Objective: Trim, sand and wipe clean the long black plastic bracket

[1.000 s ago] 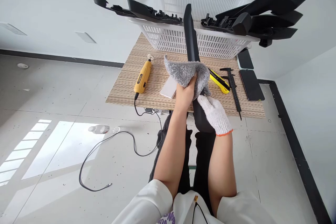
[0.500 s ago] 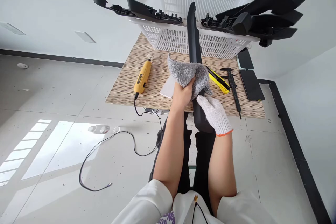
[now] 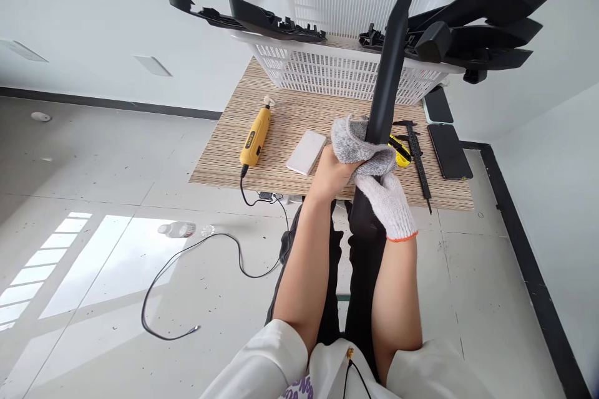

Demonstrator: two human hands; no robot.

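Note:
A long black plastic part slants upward over the table, its top end in front of the white basket and its lower end above my legs. Bare, my left hand is closed on a grey cloth that is bunched around the part's middle. My right hand, in a white knitted glove with an orange cuff, grips the black part just below the cloth. Some of its fingers are hidden behind the cloth and the part.
A white basket with more black parts stands at the table's back. On the table lie a yellow rotary tool, a white block, a yellow cutter, a caliper and two phones.
The black part has turned and now leans to the right, showing a smoother face. My left hand and the cloth have moved right, uncovering the white block and covering more of the cutter.

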